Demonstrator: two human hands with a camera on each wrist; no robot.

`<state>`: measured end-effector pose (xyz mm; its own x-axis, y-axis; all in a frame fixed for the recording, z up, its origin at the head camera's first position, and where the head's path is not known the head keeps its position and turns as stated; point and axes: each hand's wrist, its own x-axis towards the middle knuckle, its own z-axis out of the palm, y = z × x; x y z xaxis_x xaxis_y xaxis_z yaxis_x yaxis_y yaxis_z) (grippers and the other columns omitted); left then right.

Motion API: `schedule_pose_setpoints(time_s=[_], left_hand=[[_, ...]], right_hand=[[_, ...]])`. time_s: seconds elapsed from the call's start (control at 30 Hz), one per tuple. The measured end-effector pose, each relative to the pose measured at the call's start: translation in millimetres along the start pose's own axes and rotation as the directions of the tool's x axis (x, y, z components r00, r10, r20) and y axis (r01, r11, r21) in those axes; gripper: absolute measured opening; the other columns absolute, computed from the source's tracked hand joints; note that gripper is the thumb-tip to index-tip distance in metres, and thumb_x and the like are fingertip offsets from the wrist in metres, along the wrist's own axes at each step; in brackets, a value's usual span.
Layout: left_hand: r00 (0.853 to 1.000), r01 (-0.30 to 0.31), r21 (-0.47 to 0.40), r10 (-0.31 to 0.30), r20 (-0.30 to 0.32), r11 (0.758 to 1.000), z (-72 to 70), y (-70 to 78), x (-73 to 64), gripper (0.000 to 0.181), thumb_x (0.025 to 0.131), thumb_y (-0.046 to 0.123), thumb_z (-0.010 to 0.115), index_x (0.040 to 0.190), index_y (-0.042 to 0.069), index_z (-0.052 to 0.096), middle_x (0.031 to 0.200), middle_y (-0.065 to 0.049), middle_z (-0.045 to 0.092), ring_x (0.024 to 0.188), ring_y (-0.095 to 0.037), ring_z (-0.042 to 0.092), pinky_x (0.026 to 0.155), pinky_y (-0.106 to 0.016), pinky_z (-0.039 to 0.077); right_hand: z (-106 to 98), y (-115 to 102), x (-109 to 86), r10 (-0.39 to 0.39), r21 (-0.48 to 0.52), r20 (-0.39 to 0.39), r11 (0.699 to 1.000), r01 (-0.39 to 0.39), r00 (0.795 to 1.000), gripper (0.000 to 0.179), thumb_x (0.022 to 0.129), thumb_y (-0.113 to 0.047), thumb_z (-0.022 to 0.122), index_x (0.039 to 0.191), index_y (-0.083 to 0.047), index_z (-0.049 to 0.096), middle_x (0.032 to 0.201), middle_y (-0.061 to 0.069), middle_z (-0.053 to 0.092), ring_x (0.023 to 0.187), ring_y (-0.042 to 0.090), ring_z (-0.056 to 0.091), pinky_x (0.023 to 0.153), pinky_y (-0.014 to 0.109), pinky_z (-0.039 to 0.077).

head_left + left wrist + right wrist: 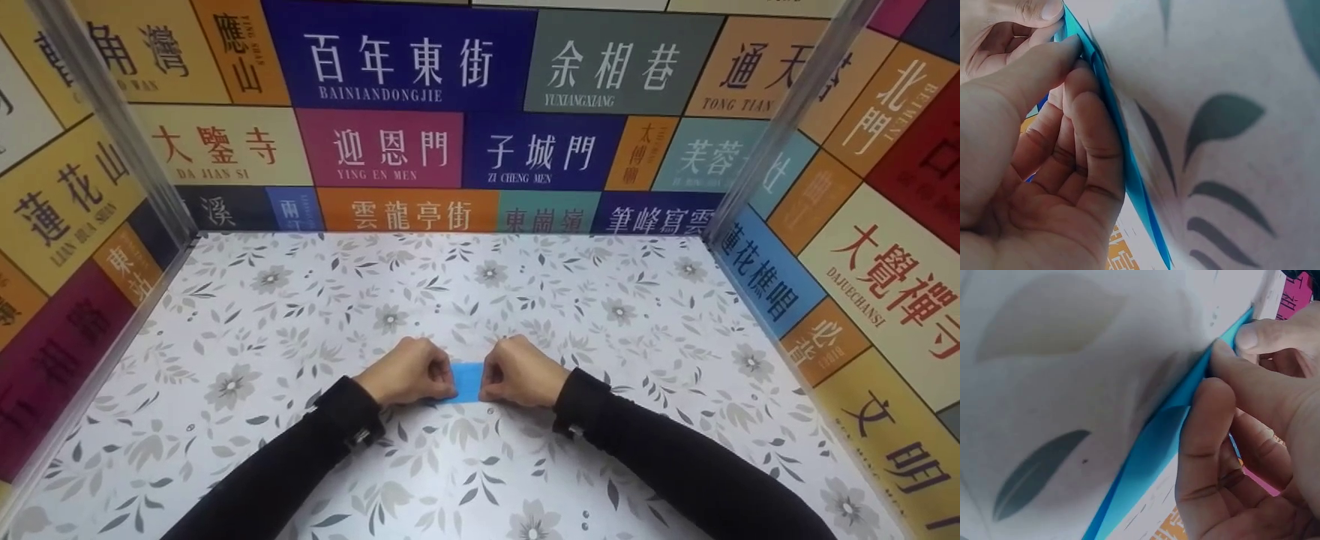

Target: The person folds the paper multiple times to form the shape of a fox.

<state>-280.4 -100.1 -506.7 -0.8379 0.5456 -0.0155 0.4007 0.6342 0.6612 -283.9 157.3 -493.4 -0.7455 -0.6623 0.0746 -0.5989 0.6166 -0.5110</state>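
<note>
A small sheet of blue paper [468, 382] lies on the patterned tabletop between two hands. My left hand [409, 371] grips its left end with thumb and curled fingers, and my right hand [521, 371] does the same at the right end. Seen edge-on in the left wrist view, the paper [1136, 194] runs along the index finger, with the thumb tip against its upper part. From the right wrist, the folded paper [1151, 444] shows layers that stand slightly apart near the index fingertip. Both ends are partly hidden by fingers.
White cloth with grey flowers and leaves covers the table [315, 457]. Upright panels [405, 60] with coloured blocks of Chinese characters enclose the back and both sides. Clear strips [787, 112] run up the corners.
</note>
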Motion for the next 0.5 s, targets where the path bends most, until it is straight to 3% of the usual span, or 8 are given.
schedule_pose_setpoints(time_s=[0.33,0.5], left_hand=[[1.0,-0.014,0.007,0.014,0.001,1.0,0.2,1.5,0.5,0.013,0.092,0.015,0.098,0.087,0.013,0.086,0.079,0.002,0.081,0.067,-0.003,0.064,0.067,-0.02,0.055],[0.999,-0.047,0.013,0.047,-0.014,0.999,-1.0,2.7,0.0,0.014,0.091,0.014,0.099,0.086,0.013,0.086,0.078,0.001,0.081,0.067,-0.001,0.063,0.067,-0.018,0.054]], right_hand=[[-7.4,3.1,-2.9,0.024,-0.009,0.059,1.0,-0.024,0.998,0.013,0.087,-0.01,0.101,0.086,-0.007,0.088,0.077,0.004,0.084,0.063,0.002,0.062,0.062,0.022,0.056],[-9.2,7.5,-6.3,0.001,-0.046,0.046,0.999,0.001,0.999,0.013,0.087,-0.011,0.101,0.085,-0.008,0.088,0.077,0.003,0.084,0.065,0.004,0.064,0.064,0.023,0.057]])
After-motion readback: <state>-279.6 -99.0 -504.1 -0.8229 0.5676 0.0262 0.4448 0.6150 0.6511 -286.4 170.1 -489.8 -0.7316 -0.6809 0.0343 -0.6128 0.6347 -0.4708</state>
